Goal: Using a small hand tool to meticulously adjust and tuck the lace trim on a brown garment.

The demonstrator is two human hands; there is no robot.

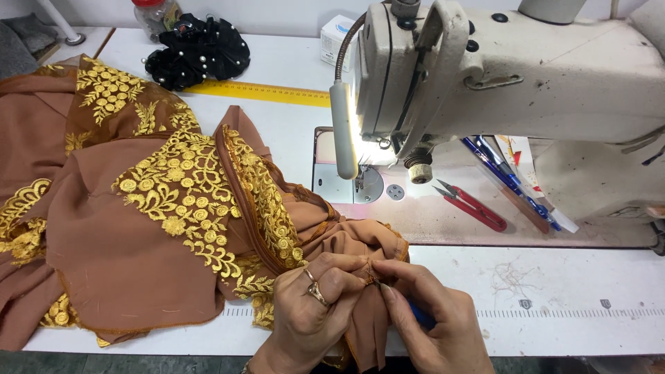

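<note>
Down at the near edge of the white table [554, 277], a fold of brown fabric [131, 242] pinched between both hands, gathered into small pleats just under the fingertips. Left hand [312, 305] closed on the cloth edge, thumb and forefinger pressed tight together over the seam, rings on two fingers. Right hand [433, 318] closed too, fingertips meeting the left at the same spot on the fabric, with a small blue tool [420, 316] tucked in the palm, mostly hidden; cannot tell what kind. Rest of the brown fabric spread away to the left across the table, draped in loose folds and hanging over the front edge. Gold floral embroidery [187, 201] running in bands along its borders, thickest near the middle fold. Just beyond the hands, the cream sewing machine [526, 76], its lamp [343, 131] lit and shining down on the needle plate [353, 183]. Beside the machine base, red thread snips [474, 206] lying flat, and next to them a few blue pens [506, 173], close but apart from the cloth. Further back, a yellow ruler [260, 91] flat on the table, a black beaded piece [197, 50] behind it, a jar [156, 17] at the far edge and a small white box [336, 38] near the machine head
</note>
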